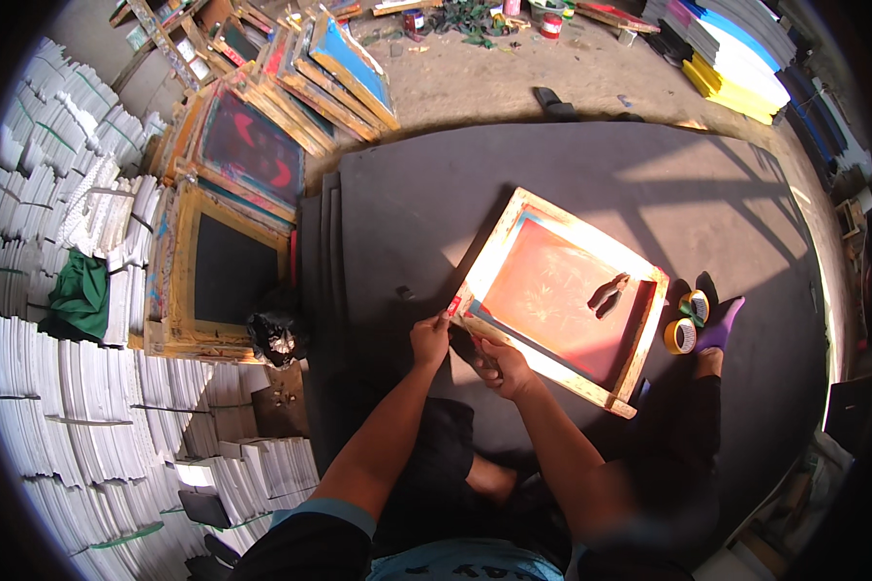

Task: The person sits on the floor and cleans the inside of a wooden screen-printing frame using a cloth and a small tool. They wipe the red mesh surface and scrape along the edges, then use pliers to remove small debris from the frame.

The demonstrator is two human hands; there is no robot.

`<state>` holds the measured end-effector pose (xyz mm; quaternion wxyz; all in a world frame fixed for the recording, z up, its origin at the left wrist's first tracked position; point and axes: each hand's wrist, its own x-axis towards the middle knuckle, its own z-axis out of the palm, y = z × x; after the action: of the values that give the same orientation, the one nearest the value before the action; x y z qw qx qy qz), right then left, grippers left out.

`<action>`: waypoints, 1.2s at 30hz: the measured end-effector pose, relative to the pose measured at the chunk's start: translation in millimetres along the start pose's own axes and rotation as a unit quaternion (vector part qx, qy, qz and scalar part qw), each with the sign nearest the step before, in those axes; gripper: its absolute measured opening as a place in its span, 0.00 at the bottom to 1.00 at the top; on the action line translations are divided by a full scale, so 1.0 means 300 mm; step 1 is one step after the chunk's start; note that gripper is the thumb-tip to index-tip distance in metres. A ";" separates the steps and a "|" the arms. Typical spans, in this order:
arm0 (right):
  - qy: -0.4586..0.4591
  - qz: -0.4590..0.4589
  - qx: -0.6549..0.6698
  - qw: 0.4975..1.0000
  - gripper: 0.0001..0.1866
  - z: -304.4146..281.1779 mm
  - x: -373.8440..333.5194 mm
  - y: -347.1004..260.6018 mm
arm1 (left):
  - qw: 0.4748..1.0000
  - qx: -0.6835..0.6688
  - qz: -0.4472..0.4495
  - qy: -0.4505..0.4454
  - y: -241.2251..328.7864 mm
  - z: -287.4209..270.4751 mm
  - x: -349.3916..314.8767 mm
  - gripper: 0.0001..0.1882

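Note:
A wooden screen-printing frame (591, 229) with a reddish mesh lies tilted on the dark sheet in front of me. My left hand (430, 341) is closed on its near left corner, beside a small red patch. Close by, my right hand (502, 368) is closed round a slim tool (477, 342) that points at the same corner; its kind is hard to make out. On the mesh rests a pair of dark pliers (607, 294). Two tape rolls, one yellow (680, 337) and one yellow-green (694, 306), sit right of the frame near my purple-socked foot (722, 329).
The dark sheet stack (407, 194) lies under everything. At left are more printing frames (186, 261), a black plastic bag (276, 334) and tied white stacks (77, 407). Frames lean at the back (349, 68). Coloured sheets (736, 73) are piled far right.

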<state>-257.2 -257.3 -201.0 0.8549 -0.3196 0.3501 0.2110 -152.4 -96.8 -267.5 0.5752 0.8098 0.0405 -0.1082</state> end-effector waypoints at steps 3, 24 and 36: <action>0.029 -0.019 -0.060 0.998 0.18 0.031 -0.044 -0.006 | 1.000 -0.006 -0.001 -0.002 -0.015 0.005 0.007 0.18; 0.419 -0.362 -0.659 0.509 0.17 -0.464 -0.247 -0.085 | 0.795 0.375 0.444 -0.175 0.180 0.078 -0.189 0.41; 0.545 -0.277 -0.531 0.586 0.32 -0.498 -0.139 -0.390 | 0.746 0.393 0.497 -0.205 0.164 0.090 -0.154 0.33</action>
<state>-285.9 -449.5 -206.0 0.1988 -0.8536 0.4707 -0.1012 -191.6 -136.0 -220.5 0.1727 0.8280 -0.5330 0.0231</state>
